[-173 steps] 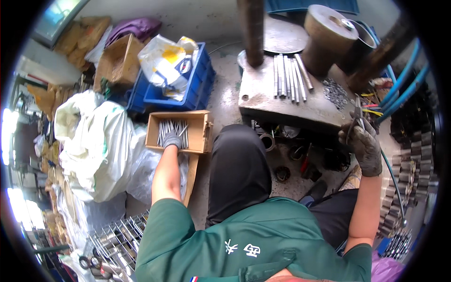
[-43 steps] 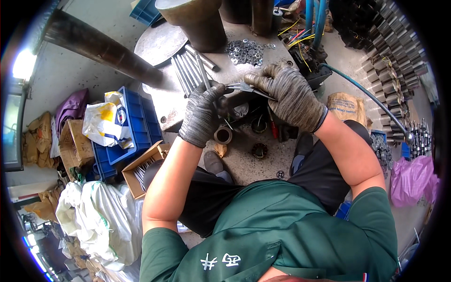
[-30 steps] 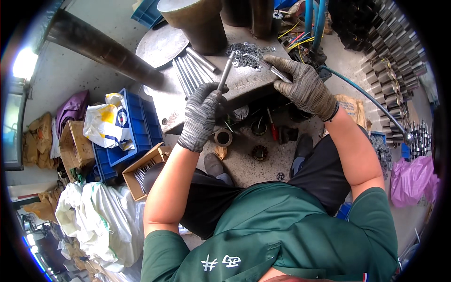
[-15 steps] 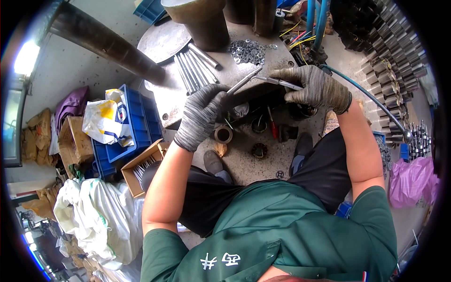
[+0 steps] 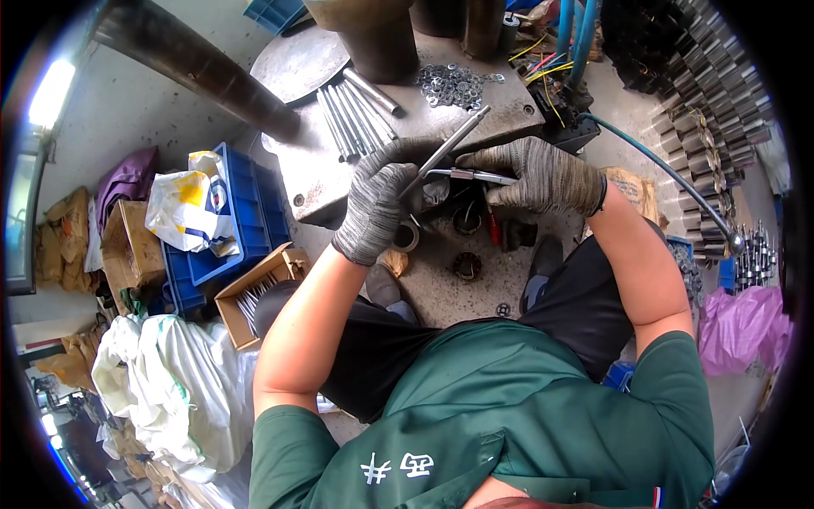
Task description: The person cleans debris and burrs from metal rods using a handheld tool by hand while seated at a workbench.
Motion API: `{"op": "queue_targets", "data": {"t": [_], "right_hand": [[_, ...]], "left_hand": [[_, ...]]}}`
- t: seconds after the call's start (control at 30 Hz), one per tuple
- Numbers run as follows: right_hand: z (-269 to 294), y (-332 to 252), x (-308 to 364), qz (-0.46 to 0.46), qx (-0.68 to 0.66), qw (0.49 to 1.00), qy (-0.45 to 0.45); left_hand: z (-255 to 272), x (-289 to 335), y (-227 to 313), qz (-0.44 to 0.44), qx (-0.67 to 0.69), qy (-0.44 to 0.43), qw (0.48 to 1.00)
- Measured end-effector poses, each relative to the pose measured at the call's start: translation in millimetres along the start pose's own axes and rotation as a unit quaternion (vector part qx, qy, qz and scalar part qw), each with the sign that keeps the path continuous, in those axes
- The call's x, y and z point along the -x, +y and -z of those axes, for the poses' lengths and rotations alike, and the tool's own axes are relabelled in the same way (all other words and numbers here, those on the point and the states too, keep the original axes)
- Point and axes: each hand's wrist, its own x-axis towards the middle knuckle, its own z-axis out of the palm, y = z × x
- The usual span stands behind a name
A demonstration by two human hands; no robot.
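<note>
My left hand [image 5: 380, 202], in a grey knitted glove, is closed round a shiny metal rod [image 5: 455, 140]. The rod slants up to the right, its far tip above the edge of the metal table. My right hand [image 5: 549, 176], gloved alike, pinches a slim silvery metal tool [image 5: 475, 176] whose exact kind I cannot make out. The tool's thin end points left and reaches close to the rod near my left fingers; whether they touch I cannot tell. Beyond my hands, several similar rods [image 5: 354, 114] lie on the table beside a heap of small metal rings [image 5: 454, 87].
Thick metal columns [image 5: 373, 42] stand on the metal table [image 5: 318, 182]. At left are blue crates [image 5: 246, 191] and a cardboard box [image 5: 259, 293] of thin metal pieces. A red-handled tool [image 5: 494, 227] lies below the table edge. Stacked metal cylinders [image 5: 708, 127] and a blue hose [image 5: 657, 165] are at right.
My right hand has come lower and left with the slim tool, bringing its end nearer the rod's lower part. My left hand has shifted slightly right, and the rod now stands out farther.
</note>
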Motion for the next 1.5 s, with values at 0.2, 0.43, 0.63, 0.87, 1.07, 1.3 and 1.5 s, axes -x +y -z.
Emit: {"op": "queue_targets", "data": {"t": [0.2, 0.43, 0.63, 0.87, 1.07, 1.3, 1.5], "right_hand": [[-0.4, 1.7, -2.8, 0.039, 0.019, 0.999, 0.001], [-3.1, 7.5, -5.3, 0.084, 0.051, 0.995, 0.023], [-2.3, 5.2, -4.8, 0.039, 0.018, 0.999, 0.001], [-9.4, 10.9, -5.6, 0.075, 0.005, 0.997, 0.03], [-12.2, -13.7, 4.0, -0.14, -0.462, 0.872, -0.077], [-11.9, 23.1, 5.7, 0.0, 0.039, 0.994, 0.105], [-16.2, 43.0, -1.1, 0.021, 0.296, 0.938, 0.178]], "left_hand": [[-3.6, -1.8, 0.9, 0.021, 0.116, 0.014, 0.993], [-0.7, -1.0, 1.3, 0.02, 0.108, 0.003, 0.994], [-12.1, 1.3, 10.4, 0.06, 0.214, 0.024, 0.975], [-0.6, -8.2, -3.8, 0.051, 0.294, -0.041, 0.953], [6.5, -8.7, -7.2, 0.037, 0.346, -0.029, 0.937], [19.3, -13.7, -2.0, 0.004, 0.403, -0.097, 0.91], [21.9, -2.6, 6.3, -0.019, 0.334, -0.08, 0.939]]}}
